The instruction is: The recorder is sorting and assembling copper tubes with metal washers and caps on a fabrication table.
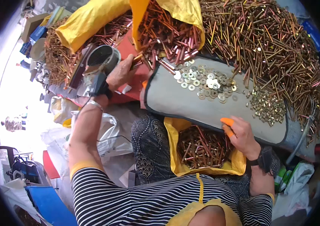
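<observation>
My left hand [120, 74] is closed around a few copper-coloured bolts [137, 59] whose ends stick out past the fingers. It is beside the mouth of a yellow sack [202, 34] spilling similar bolts. My right hand [241, 138], with orange covers on thumb and index finger, is bent in a pinch over the near edge of a grey mat [197, 103]. Whatever lies between those fingertips is too small to make out. Just below it, a yellow bag [172, 150] on my lap holds many bolts [203, 148].
Flat washers [205, 83] lie scattered on the mat, with a heap of small nuts [268, 105] at its right. A large pile of long bolts [257, 41] covers the far right. Near my left hand stands a round metal container [103, 60]. Plastic bags [109, 130] lie left of my lap.
</observation>
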`<state>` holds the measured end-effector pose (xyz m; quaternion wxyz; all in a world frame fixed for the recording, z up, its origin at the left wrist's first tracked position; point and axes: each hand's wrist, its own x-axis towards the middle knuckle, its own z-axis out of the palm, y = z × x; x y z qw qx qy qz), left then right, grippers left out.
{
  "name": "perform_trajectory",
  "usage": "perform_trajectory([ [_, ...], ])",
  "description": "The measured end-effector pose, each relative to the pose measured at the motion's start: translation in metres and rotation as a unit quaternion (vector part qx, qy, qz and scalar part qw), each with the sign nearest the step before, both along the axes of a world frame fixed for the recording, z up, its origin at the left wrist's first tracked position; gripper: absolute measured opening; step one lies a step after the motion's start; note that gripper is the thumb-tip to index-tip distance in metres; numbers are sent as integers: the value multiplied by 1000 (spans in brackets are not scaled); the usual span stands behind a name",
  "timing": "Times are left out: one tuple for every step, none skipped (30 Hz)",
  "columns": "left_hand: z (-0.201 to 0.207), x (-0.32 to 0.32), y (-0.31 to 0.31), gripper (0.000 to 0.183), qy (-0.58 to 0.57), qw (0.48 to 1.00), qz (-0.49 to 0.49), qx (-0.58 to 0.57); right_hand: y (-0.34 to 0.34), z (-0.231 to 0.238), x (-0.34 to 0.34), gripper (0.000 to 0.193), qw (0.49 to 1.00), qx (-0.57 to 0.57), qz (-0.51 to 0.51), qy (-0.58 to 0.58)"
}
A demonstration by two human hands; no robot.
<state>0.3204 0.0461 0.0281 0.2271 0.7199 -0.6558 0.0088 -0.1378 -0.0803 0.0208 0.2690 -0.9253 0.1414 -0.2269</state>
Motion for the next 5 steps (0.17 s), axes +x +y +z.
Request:
perform_trajectory([
  [7, -18, -3, 29, 87, 994, 58, -29, -2, -1, 2, 20, 1000, 6, -3, -20],
  [4, -39, -6, 39, 371, 914, 58, -156, -2, 1, 4, 20, 999, 13, -12, -29],
  [20, -64, -9, 49, 343, 919, 109, -160, -3, 1, 0, 19, 999, 21, -20, -36],
  [36, -98, -19, 51, 418, 884, 136, -158, -6, 0, -6, 19, 998, 25, -28, -40],
  [52, -91, 8, 51, 398, 885, 161, -179, -8, -9, -5, 20, 997, 34, -19, -66],
])
